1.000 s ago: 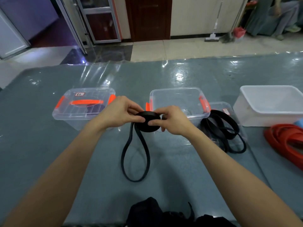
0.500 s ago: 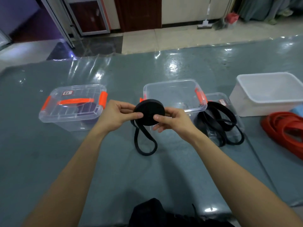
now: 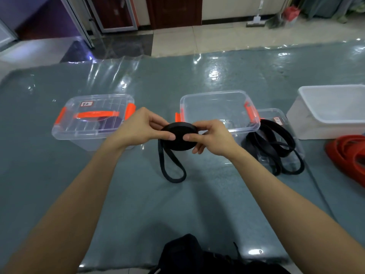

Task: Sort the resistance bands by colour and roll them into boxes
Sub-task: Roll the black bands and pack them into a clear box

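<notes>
Hands — left [image 3: 138,128], right [image 3: 212,138] — pinch black band roll [image 3: 178,138] btwn grips, tail hanging.

The table [image 3: 142,210] has a shiny grey-green cover. Far behind it are a brown door [image 3: 173,10], a mop [image 3: 256,20] and a broom [image 3: 274,20] on the pale floor [image 3: 217,36].

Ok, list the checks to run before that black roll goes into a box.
1. Grip: left hand and right hand both pinch the black rolled resistance band: ok.
2. Rolling finished: not ok, a loose loop hangs below the roll.
3. Open clear plastic box with orange latches, behind the roll, lid off: ok.
4. Room inside that box: ok, nothing visible in it.
5. Roll tightness: cannot tell.
</notes>
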Available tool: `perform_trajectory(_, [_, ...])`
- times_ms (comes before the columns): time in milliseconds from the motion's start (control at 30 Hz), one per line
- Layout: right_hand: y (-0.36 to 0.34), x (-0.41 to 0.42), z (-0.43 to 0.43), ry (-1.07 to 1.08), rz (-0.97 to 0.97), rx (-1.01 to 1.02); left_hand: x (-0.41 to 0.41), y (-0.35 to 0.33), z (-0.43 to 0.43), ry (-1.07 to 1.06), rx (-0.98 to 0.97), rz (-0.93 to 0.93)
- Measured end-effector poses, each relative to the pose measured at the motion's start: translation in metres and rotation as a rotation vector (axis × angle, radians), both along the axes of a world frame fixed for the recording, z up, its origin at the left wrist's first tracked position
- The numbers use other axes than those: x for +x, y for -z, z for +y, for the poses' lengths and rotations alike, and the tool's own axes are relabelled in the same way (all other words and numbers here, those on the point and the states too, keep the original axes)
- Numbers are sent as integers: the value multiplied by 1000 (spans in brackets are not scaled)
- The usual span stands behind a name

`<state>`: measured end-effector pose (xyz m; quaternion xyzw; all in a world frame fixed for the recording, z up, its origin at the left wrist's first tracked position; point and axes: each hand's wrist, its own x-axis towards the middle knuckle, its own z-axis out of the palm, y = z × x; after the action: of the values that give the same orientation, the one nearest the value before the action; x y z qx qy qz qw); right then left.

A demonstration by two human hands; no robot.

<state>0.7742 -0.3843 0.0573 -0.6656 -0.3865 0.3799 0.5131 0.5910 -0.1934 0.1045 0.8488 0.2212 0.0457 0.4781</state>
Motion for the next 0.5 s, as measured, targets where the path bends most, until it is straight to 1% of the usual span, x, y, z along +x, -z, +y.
perform_trajectory(100, [2, 4, -4, 88, 218, 88, -9, 21, -4, -99, -156, -137])
perform_trajectory(233, [8, -1, -6, 139, 426, 123, -8, 37, -11, -195, -237, -282])
perform_trajectory(300, [14, -8, -7, 137, 498, 107, -7, 37, -10, -183, -246, -287])
perform_trajectory(367, [20, -16, -10, 121, 553, 85, -9, 33, -5, -139, -233, -231])
perform_trajectory(400, [21, -18, -12, 96, 554, 68, -11, 30, -2, -114, -223, -192])
perform_trajectory(433, [21, -18, -12, 62, 505, 37, -13, 27, 1, -92, -208, -151])
perform_trajectory(467, [20, -17, -12, 25, 390, -16, -13, 24, 4, -69, -181, -105])
perform_trajectory(500, [18, -15, -11, 0, 203, -91, -13, 21, 7, -45, -138, -57])
